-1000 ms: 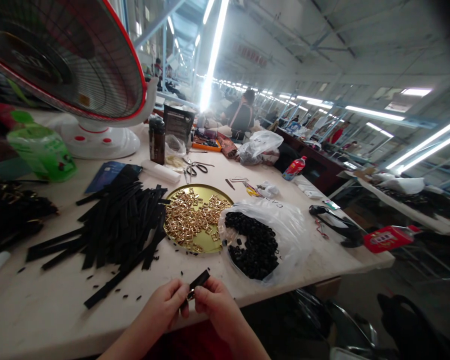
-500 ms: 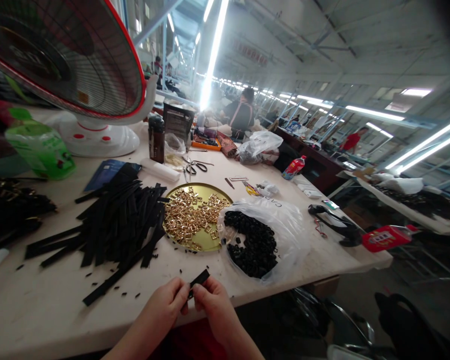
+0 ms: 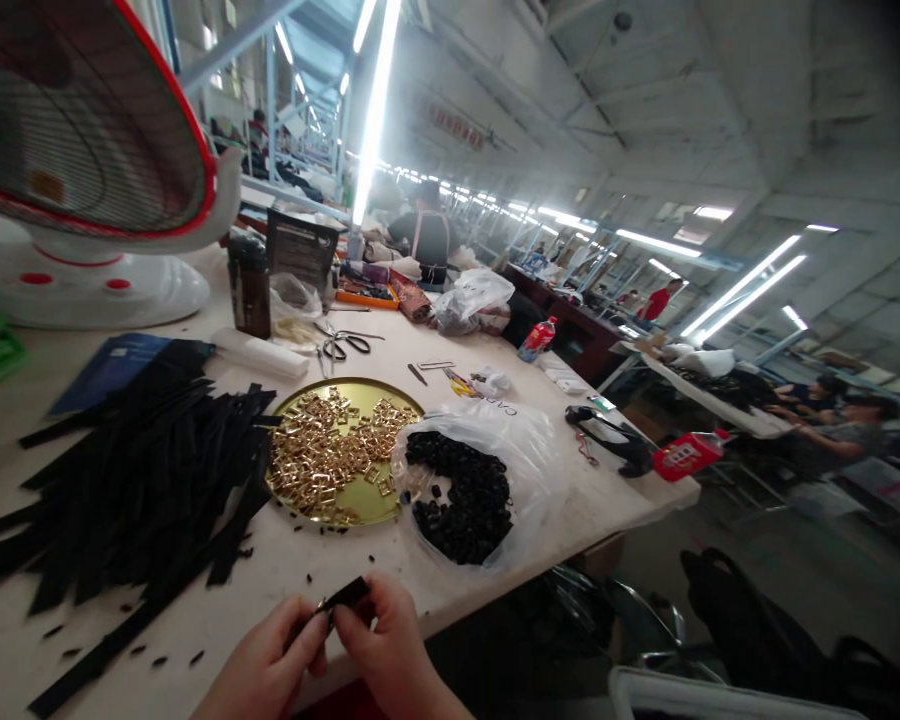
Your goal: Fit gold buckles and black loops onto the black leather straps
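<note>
A short black strap (image 3: 347,593) is between my fingers at the bottom of the frame, left of centre, with a small metallic glint (image 3: 321,604) beside my left fingertips; I cannot make out that piece clearly. The strap's long axis slants from lower left to upper right, and its end shows just past my right thumb. Both hands touch it: my left hand (image 3: 281,645) pinches around the lower-left part, my right hand (image 3: 382,630) grips it near the upper-right end, so most of the visible length lies nearer my right.

Just above my hands in the frame, toward the centre, a round gold tray (image 3: 364,503) bears a heap of gold buckles (image 3: 311,460). Right of it, touching or nearly so, a clear plastic bag (image 3: 532,470) holds small black pieces (image 3: 465,510). At the left of the frame a pile of black strips (image 3: 150,480) spreads over the desk (image 3: 607,505), with loose black bits (image 3: 159,661) scattered below it. Scissors (image 3: 352,343) lie beyond the tray, a fan (image 3: 82,150) fills the upper left, and a red bottle (image 3: 688,455) lies at the desk's right edge.
</note>
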{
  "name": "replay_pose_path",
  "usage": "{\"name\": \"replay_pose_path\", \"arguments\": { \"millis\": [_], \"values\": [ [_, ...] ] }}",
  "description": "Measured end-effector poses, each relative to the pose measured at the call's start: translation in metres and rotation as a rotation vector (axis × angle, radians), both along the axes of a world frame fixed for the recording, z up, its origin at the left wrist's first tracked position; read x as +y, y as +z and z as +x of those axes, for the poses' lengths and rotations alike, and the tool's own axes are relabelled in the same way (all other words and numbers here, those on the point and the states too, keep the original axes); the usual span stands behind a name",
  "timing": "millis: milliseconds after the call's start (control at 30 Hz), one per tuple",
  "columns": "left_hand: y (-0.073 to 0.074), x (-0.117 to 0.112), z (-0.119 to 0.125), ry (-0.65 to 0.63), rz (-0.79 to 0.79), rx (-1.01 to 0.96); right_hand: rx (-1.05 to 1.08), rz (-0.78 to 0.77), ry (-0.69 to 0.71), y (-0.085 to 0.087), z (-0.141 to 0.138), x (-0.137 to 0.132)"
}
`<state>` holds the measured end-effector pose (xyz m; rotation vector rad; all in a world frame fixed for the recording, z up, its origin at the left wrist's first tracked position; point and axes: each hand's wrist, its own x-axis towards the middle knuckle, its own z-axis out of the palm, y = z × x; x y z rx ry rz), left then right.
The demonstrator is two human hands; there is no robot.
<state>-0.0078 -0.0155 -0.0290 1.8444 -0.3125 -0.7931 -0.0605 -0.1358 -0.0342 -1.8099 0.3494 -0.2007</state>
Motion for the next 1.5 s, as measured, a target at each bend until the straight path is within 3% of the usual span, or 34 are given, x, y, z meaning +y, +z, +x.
{"name": "replay_pose_path", "arguments": {
  "millis": [133,300,433,533,600,700,833,967,1100,1167,1200,1267,1333,1500],
  "values": [
    [0.007,-0.004,0.003,-0.017,0.008,-0.120,0.042,-0.101,-0.092,-0.010,0.005,-0.001],
    [0.014,-0.005,0.017,-0.104,0.000,-0.047,-0.036,-0.007,-0.058,-0.007,0.008,-0.005],
    [0.004,-0.009,0.030,-0.061,-0.097,0.001,-0.098,-0.007,0.088,0.006,0.006,-0.010],
    [-0.002,-0.012,0.037,-0.109,-0.157,0.017,-0.067,-0.118,0.235,0.013,0.009,-0.031],
    [-0.004,-0.013,0.043,-0.177,-0.116,0.020,-0.004,-0.290,0.170,0.015,0.017,-0.057],
    [-0.006,-0.016,0.051,-0.147,-0.025,0.003,0.191,-0.710,-0.135,0.012,0.035,-0.104],
    [-0.010,-0.023,0.055,-0.077,-0.037,-0.011,0.283,-0.792,-0.224,0.001,0.057,-0.143],
    [-0.007,-0.026,0.049,-0.085,-0.049,-0.023,0.241,-0.755,-0.240,-0.005,0.061,-0.147],
    [0.012,-0.027,0.040,-0.049,-0.075,-0.089,0.150,-0.643,-0.222,0.001,0.051,-0.128],
    [0.024,-0.031,0.036,-0.039,-0.097,-0.116,0.090,-0.500,-0.168,0.007,0.045,-0.108],
    [0.030,-0.033,0.035,-0.029,-0.110,-0.130,0.045,-0.372,-0.132,0.010,0.042,-0.096],
    [0.039,-0.036,0.032,0.012,-0.128,-0.178,-0.077,0.032,-0.078,0.018,0.036,-0.071],
    [0.045,-0.036,0.030,0.065,-0.127,-0.239,-0.167,0.383,-0.094,0.025,0.031,-0.049],
    [0.047,-0.025,0.025,0.088,-0.105,-0.284,-0.153,0.764,-0.158,0.031,0.026,-0.025]
  ]
}}
